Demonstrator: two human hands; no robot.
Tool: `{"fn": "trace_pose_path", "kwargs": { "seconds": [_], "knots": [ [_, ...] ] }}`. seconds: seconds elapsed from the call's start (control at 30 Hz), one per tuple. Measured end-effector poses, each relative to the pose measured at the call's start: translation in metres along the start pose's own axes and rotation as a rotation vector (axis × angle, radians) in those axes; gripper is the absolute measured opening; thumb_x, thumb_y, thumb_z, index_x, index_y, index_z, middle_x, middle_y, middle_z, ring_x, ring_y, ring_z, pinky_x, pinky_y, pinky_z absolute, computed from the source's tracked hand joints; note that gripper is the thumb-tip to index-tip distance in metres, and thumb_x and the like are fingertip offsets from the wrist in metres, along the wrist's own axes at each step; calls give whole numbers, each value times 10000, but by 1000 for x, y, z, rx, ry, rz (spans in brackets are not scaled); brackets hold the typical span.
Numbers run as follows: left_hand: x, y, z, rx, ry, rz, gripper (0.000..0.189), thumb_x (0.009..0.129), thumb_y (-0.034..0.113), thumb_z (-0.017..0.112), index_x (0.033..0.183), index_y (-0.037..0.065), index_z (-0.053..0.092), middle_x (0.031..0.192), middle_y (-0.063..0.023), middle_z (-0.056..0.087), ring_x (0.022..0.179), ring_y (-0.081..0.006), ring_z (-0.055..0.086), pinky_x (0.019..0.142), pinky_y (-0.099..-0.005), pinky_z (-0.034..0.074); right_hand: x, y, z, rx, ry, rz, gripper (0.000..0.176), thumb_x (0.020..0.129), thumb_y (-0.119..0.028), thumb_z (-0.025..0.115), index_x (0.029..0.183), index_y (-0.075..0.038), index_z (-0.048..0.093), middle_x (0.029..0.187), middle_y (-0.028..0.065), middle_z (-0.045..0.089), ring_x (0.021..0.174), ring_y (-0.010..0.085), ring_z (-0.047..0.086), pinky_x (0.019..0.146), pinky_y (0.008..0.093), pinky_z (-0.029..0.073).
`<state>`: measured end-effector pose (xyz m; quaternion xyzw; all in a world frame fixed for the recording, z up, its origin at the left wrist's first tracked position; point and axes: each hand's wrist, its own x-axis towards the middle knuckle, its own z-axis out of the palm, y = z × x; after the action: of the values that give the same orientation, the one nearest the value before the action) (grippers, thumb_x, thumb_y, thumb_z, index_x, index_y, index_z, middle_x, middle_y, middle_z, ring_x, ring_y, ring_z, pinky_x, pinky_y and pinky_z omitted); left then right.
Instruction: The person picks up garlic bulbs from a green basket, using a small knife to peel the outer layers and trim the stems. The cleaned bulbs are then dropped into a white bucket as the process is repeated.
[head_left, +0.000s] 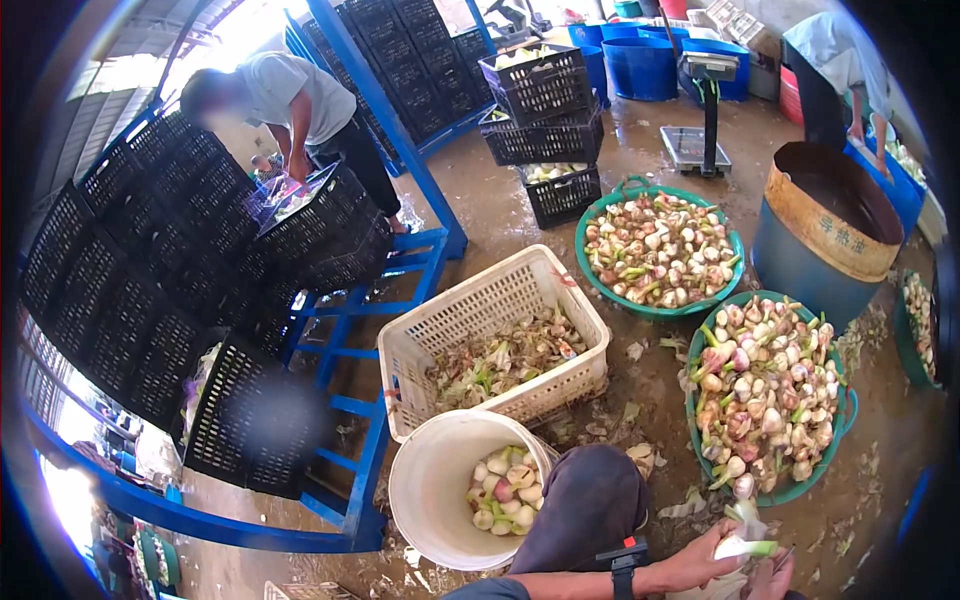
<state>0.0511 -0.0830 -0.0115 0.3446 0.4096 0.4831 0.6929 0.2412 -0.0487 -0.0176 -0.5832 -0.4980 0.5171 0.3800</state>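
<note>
Garlic bulb (742, 548) sat at the lower right of the frame, the left hand (700, 568) with fingers closed round it. The right hand (772, 582) was mostly cut off, its grip unclear. A firm hold near the stalk seemed wise for trimming.

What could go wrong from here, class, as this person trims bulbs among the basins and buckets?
1. The left hand and right hand work close together on one bulb; any blade, too small to make out here, could nick a finger.
2. The wet floor is strewn with peelings, so someone could slip.
3. The white bucket stands close to the knee; a leg shift might tip it.
</note>
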Motion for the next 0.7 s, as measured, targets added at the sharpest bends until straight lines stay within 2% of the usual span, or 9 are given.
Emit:
{"fn": "trace_pose_path", "kwargs": {
  "seconds": [0.03,0.07,0.1,0.2,0.23,0.33,0.37,0.5,0.7],
  "knots": [
    [8,-23,10,328,272,497,391,846,202,626,1136,21,436,839,-91,545,769,-213,587,627,-360,480,-5,1,-5,120,-109,4,370,832,-208,662,1110,-1,532,898,71,602,739,136,572,624,265,468],
    [12,-29,17,238,322,489,290,874,217,606,1047,17,487,813,-69,555,741,-173,550,613,-327,457,-11,-7,-4,240,-213,6,358,844,-206,661,1112,-6,531,892,67,598,730,117,561,614,247,460],
    [16,-34,24,148,370,480,231,902,232,587,958,13,537,787,-46,565,713,-133,512,600,-294,434,-14,-12,9,205,-132,-114,253,846,-163,672,1023,-18,566,848,36,589,673,77,521,572,220,430],
    [15,-44,33,106,483,470,269,932,270,551,880,7,579,758,-21,579,676,-87,487,578,-263,413,-13,-17,18,-140,6,-113,186,816,-117,694,944,-26,594,803,20,589,651,71,507,563,214,422],
    [15,-45,32,131,519,472,281,933,281,543,885,6,575,757,-19,580,671,-83,493,574,-263,414,-11,-16,17,-162,-15,0,166,794,-109,707,886,-20,602,772,25,593,664,102,529,596,243,451],
    [27,-57,6,186,415,136,245,894,239,599,887,1,541,752,-14,555,670,-107,479,585,-279,413,-19,-31,29,-471,-62,-275,185,808,-114,695,911,-5,586,760,43,595,672,132,543,621,284,471],
    [28,-57,6,126,434,56,251,863,237,630,844,13,520,702,-30,515,638,-134,459,580,-296,408,-20,-25,28,-447,-58,-279,192,806,-109,688,921,-4,575,741,74,589,677,166,553,629,327,473],
    [21,-40,6,301,538,62,215,846,199,632,825,24,509,686,-69,490,622,-153,450,576,-308,403,-23,-37,32,-591,-112,-463,185,798,-118,667,915,-19,563,756,117,571,694,223,558,635,357,463],
    [27,-43,-1,389,562,160,176,817,125,620,797,25,476,694,-123,492,612,-220,479,571,-353,401,-27,-40,25,-377,29,-423,104,823,-108,614,853,-40,541,771,56,550,695,160,533,641,304,467]
  ]
}}
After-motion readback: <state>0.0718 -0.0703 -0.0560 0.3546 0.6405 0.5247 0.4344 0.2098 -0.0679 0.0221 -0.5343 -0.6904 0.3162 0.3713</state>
